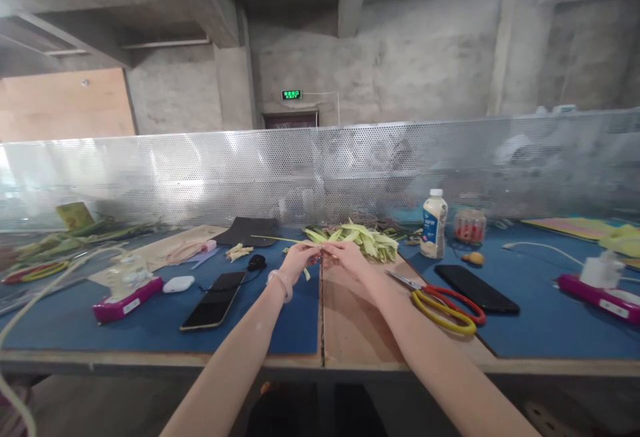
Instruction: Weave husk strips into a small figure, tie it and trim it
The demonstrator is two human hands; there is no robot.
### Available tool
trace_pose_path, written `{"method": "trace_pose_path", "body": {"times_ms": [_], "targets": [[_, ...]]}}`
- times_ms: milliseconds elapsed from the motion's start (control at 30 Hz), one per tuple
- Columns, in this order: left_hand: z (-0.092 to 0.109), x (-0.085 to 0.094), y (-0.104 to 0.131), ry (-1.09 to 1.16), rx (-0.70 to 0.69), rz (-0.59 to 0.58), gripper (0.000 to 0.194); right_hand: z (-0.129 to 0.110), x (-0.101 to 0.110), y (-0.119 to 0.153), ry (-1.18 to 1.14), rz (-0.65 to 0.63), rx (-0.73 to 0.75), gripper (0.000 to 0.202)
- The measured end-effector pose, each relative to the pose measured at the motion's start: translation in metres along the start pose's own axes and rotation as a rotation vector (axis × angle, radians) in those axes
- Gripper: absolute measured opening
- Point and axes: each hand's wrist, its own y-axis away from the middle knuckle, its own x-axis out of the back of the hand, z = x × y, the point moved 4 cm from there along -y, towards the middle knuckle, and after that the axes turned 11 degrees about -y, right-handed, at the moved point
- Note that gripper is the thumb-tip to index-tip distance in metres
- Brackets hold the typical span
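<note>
My left hand (299, 260), with a pale bangle (281, 285) on its wrist, meets my right hand (345, 255) above the table's middle. Fingers of both are pinched together, tip to tip. A thin pale-green leaf strip (275, 238) sticks out leftward from between them, and a short bit of it seems to dangle below my left fingers. What lies right at the fingertips is too small to make out. Just behind my hands is a heap of pale-green leaves, like corn husks (375, 242). Scissors (445, 307) with red and yellow handles lie beside my right forearm.
Left: a phone (215, 300), a white earbud case (179, 283), a purple power strip (127, 299), a dark sheet (247, 231). Right: a bottle (434, 223), a jar (469, 227), a black phone (476, 288), another power strip (600, 298). A perforated metal screen (225, 173) runs along the back.
</note>
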Motion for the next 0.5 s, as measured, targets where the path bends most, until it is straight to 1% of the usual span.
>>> {"method": "trace_pose_path", "body": {"times_ms": [267, 500], "targets": [[0.0048, -0.0023, 0.0026, 0.006, -0.011, 0.023, 0.021, -0.0001, -0.0003, 0.0005, -0.060, -0.053, 0.005, 0.021], [0.0019, -0.0008, 0.0005, 0.019, -0.009, 0.026, 0.022, 0.0019, 0.0022, 0.0004, -0.080, -0.078, 0.010, 0.024]]}}
